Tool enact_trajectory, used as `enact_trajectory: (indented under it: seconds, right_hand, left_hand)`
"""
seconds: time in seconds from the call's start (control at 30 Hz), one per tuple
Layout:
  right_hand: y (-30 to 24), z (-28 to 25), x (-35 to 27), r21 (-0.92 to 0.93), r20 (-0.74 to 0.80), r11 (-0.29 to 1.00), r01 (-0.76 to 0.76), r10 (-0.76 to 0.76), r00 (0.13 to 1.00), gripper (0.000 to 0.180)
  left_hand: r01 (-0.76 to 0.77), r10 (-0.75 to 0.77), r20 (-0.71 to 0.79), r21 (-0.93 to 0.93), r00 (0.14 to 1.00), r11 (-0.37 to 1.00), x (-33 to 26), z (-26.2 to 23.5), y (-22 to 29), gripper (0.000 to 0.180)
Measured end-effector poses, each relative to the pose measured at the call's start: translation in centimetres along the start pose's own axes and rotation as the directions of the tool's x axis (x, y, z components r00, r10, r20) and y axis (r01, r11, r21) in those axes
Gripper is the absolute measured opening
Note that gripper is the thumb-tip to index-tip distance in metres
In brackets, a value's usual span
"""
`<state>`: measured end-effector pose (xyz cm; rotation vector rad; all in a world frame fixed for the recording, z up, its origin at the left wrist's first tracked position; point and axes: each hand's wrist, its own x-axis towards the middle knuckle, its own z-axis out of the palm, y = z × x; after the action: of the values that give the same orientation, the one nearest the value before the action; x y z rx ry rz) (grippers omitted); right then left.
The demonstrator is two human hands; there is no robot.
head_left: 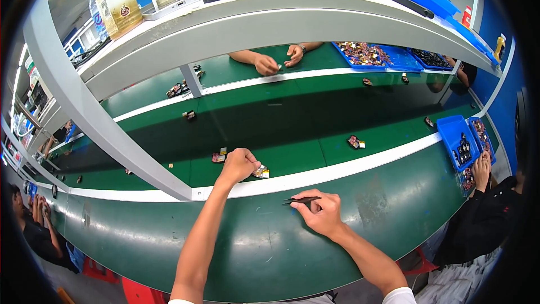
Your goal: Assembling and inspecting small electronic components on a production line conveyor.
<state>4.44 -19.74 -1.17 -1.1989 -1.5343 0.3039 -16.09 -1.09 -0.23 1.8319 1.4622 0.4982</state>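
Head view: the left hand (239,164) is stretched out over the white rail to the green conveyor belt (315,129), fingers curled down onto a small brown-and-yellow part (260,172) lying at the belt's near edge; whether the part is actually pinched or only touched cannot be told, since the knuckles cover the grip. The right hand (319,213) rests on the green bench (236,242), closed on black tweezers (301,200) whose tips point left, well short of the part. Two similar small parts (219,157) lie just left of the left hand, another part (355,143) farther right on the belt. For a clean pickup the part is best taken by its edges with fingertips, lifted straight off the belt and not dragged, and brought over the rail toward the tweezers, which should be kept low and steady on the bench. A slip is likely if the belt is running, so the grip should be judged firm before lifting. Across the belt, another person's hands (279,61) are at work; a blue tray (458,141) of parts stands at the right, with a co-worker's hand beside it.
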Motion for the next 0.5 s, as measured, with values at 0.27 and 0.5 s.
enact_trajectory:
  seconds: [0.27,0.5]
  right_hand:
    - [-0.4,-0.5,0.3,0.446,0.103,0.826,-0.345,0.336,0.936,0.014]
    - [-0.4,-0.8,0.1,0.497,0.089,0.771,-0.399,0.412,0.907,0.016]
  left_hand:
    - [-0.016,0.001,-0.04,-0.362,0.999,0.932,-5.5,-0.4,2.4,0.011]
    - [-0.023,-0.005,-0.035,-0.75,0.999,0.661,-10.7,5.9,2.7,0.016]
